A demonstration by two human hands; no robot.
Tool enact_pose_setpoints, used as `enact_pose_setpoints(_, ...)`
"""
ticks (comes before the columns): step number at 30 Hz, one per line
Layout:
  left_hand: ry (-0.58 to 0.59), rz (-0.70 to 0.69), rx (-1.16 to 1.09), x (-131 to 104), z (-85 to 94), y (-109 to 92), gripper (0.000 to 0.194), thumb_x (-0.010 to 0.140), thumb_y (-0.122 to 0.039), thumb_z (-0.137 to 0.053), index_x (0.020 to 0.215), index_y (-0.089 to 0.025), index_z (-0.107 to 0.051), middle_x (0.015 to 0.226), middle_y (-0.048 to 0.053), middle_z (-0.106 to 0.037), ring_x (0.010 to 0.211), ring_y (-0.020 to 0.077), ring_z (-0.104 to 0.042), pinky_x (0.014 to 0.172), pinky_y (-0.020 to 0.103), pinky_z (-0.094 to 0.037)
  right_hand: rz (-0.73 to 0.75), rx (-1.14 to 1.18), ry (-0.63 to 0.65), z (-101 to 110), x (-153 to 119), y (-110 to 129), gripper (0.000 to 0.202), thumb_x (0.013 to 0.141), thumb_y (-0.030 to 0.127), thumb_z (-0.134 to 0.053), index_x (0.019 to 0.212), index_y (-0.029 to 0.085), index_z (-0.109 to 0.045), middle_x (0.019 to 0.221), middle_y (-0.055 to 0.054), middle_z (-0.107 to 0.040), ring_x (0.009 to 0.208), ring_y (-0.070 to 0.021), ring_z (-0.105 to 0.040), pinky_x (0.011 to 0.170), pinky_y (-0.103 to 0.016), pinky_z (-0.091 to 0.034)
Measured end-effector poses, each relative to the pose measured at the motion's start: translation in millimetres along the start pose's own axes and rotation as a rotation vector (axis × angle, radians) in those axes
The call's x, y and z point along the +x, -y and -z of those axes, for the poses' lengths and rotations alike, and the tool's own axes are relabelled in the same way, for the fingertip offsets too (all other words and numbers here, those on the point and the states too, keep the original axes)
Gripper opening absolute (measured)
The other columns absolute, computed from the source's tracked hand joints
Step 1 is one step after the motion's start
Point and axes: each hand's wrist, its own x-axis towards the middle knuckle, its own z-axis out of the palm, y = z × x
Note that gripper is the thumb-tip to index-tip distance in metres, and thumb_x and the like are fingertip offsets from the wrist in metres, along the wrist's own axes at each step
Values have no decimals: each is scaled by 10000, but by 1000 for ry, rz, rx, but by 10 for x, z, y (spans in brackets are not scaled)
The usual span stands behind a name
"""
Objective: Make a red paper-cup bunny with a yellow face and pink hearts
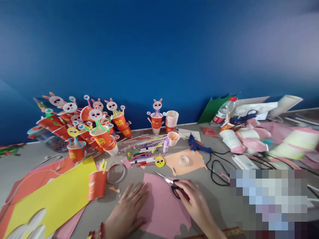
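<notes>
The pink paper [163, 212] lies on the desk [220, 200] before you, your left hand [132, 209] flat across its left edge — fingers a little spread, gripping nothing. Your right hand [191, 198] curls round the handles of the scissors [166, 179] above it — beyond lie peach paper [195, 160] and a yellow face cutout [159, 162].

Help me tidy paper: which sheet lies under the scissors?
The pink sheet, partly under the left hand; the scissors cross neither yellow sheet nor peach sheet.
</notes>
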Motion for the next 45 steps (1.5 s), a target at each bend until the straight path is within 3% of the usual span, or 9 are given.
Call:
enact_pose_setpoints(4,48,20,-35,-7,-48,45,771,897,-399,-589,1537,-252,-186,1577,43,-316,1404,278,-369,1164,513,-289,-49,-38,-69,168,-13,-62,185,945,256,-523,1051,234,-673,1004,-82,-717,960,-242,-674,829,-357,-563)
enact_pose_setpoints(9,6,38,-58,-113,-90,91,703,927,-425,-541,1530,-264,-218,1565,40,-352,1399,272,-369,1178,513,-263,-111,-135,-156,347,7,-272,194,950,305,-519,1051,221,-662,987,-90,-714,924,-249,-671,831,-387,-546)
enact_pose_setpoints(18,-24,54,-123,-88,-113,115,586,911,-390,-561,1459,-277,-387,1545,64,-381,1382,302,-380,1154,556,-295,-114,-201,-120,224,55,-353,231,962,322,-482,1043,207,-665,981,-98,-722,912,-257,-676,815,-398,-547)
enact_pose_setpoints(29,-28,88,-141,-134,-63,187,629,921,-393,-539,1497,-277,-315,1544,54,-388,1380,276,-389,1171,519,-278,-100,-224,-99,204,39,-395,220,956,310,-475,1046,219,-654,989,-95,-711,914,-258,-670,817,-394,-541)
enact_pose_setpoints(34,20,122,-166,-149,24,173,567,926,-369,-521,1464,-268,-374,1556,50,-369,1409,274,-350,1175,542,-257,-64,-220,-101,175,18,-463,241,950,353,-476,1040,218,-654,983,-99,-706,899,-268,-669,810,-402,-522)
enact_pose_setpoints(40,-7,182,-153,-167,50,200,508,924,-304,-505,1425,-261,-432,1550,51,-378,1417,277,-334,1175,547,-253,-65,-216,-114,164,32,-477,257,946,385,-478,1015,220,-663,966,-98,-711,875,-265,-674,786,-391,-524)
enact_pose_setpoints(45,18,141,-180,-124,23,173,588,936,-397,-497,1482,-249,-337,1570,63,-340,1422,279,-322,1178,543,-241,-70,-213,-121,176,40,-441,253,952,376,-474,1022,220,-661,964,-97,-708,884,-263,-670,784,-383,-522)
